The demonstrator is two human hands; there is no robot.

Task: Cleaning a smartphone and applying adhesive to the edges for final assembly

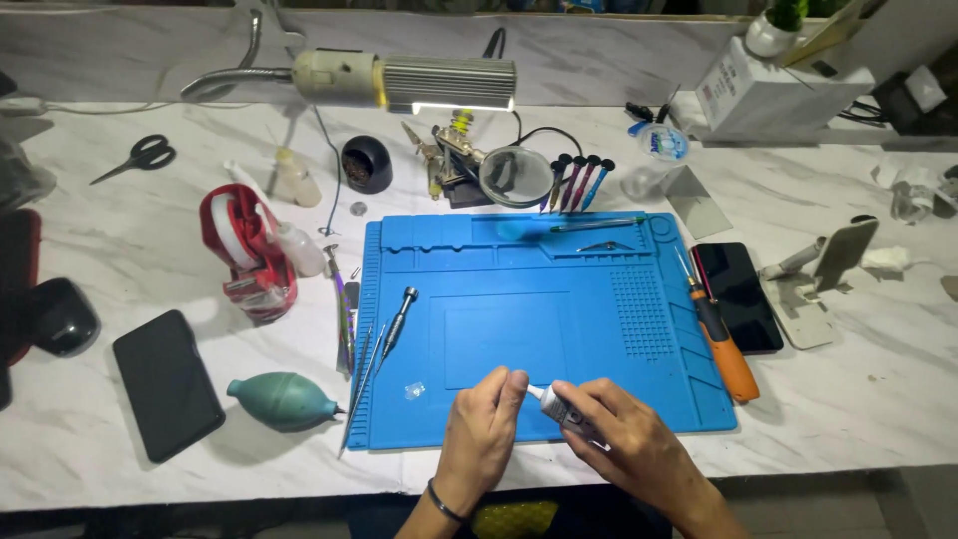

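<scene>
Glue tube (pixel 562 407) — two hands (pixel 489 424).

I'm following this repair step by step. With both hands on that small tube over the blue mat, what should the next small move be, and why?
Probably twist the cap off. The right hand holds the small tube by its body, while the left hand pinches its white tip, and no glue shows on the blue mat yet. The small clear piece lies just left of the hands, untouched.

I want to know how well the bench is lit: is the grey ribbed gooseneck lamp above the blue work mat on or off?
On. The grey ribbed gooseneck lamp shows a bright white strip along its underside, above the blue work mat.
</scene>
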